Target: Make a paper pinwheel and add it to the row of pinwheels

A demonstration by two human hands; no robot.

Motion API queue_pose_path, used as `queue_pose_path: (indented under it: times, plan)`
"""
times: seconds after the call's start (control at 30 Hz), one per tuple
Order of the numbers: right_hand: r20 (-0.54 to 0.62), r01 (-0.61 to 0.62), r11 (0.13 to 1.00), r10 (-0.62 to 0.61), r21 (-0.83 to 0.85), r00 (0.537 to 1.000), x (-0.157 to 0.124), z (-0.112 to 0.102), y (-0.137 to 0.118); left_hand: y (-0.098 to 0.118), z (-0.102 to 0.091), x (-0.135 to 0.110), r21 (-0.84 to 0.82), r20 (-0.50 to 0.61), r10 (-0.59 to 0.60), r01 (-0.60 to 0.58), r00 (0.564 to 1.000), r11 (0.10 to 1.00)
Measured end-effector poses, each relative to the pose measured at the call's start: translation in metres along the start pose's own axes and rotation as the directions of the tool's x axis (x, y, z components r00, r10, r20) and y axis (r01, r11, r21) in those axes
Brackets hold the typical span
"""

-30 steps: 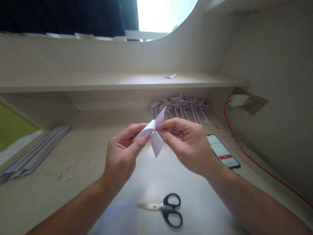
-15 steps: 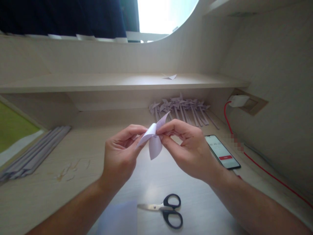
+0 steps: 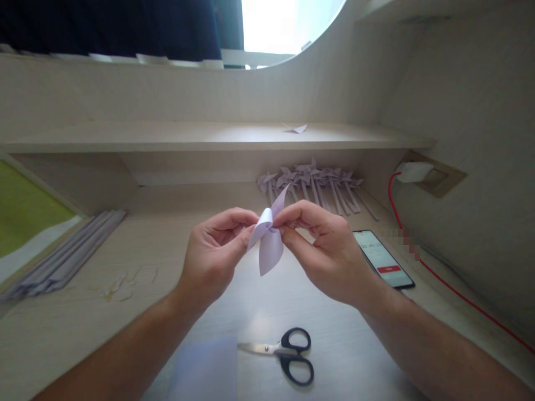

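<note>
Between my two hands, above the desk, is a pale lilac paper pinwheel [image 3: 271,250] with curled blades. My left hand [image 3: 221,245] pinches its left side between thumb and fingers. On the other side, the thumb and index finger of my right hand [image 3: 320,245] grip it near the centre. The paper and fingers hide part of the pinwheel's back. Below the hands lie scissors [image 3: 288,352] with black handles, their blades pointing left. A pale paper sheet [image 3: 204,370] lies to the left of the scissors, partly behind my left forearm.
Several finished paper pinwheels on sticks [image 3: 311,181] lie under the shelf [image 3: 188,136]. Rolled paper sticks [image 3: 71,256] are stacked at the left, near small scraps [image 3: 121,287]. A phone [image 3: 387,262] rests at right, by a red cable [image 3: 460,295] from a white charger [image 3: 413,171]. A folded paper piece [image 3: 297,130] sits on the shelf.
The view has shifted slightly. Both hands still hold the pinwheel, which has turned a little, so its lower blade faces the camera more fully.
</note>
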State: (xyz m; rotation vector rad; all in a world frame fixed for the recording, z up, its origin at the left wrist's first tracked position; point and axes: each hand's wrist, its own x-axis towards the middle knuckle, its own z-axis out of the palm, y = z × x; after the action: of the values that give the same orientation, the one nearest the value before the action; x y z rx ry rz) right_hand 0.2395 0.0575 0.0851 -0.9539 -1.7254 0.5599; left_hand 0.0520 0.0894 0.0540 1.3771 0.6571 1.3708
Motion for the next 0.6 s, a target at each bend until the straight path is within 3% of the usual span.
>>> queue_pose_path:
  times: [0.27,0.47,0.6]
  plan:
    - [0.022,-0.046,0.998,0.045,0.041,0.999,0.000,0.003,0.005,0.008,0.004,0.001,0.113,0.041,-0.013,0.009,0.999,0.994]
    - [0.007,-0.134,0.984,0.134,0.114,0.991,0.001,0.009,0.011,0.006,0.003,0.002,0.324,0.047,0.082,-0.093,0.996,0.941]
    - [0.033,-0.193,0.971,0.190,0.143,0.981,0.003,0.011,0.013,0.001,-0.003,0.005,0.379,0.081,0.111,-0.133,0.991,0.916]
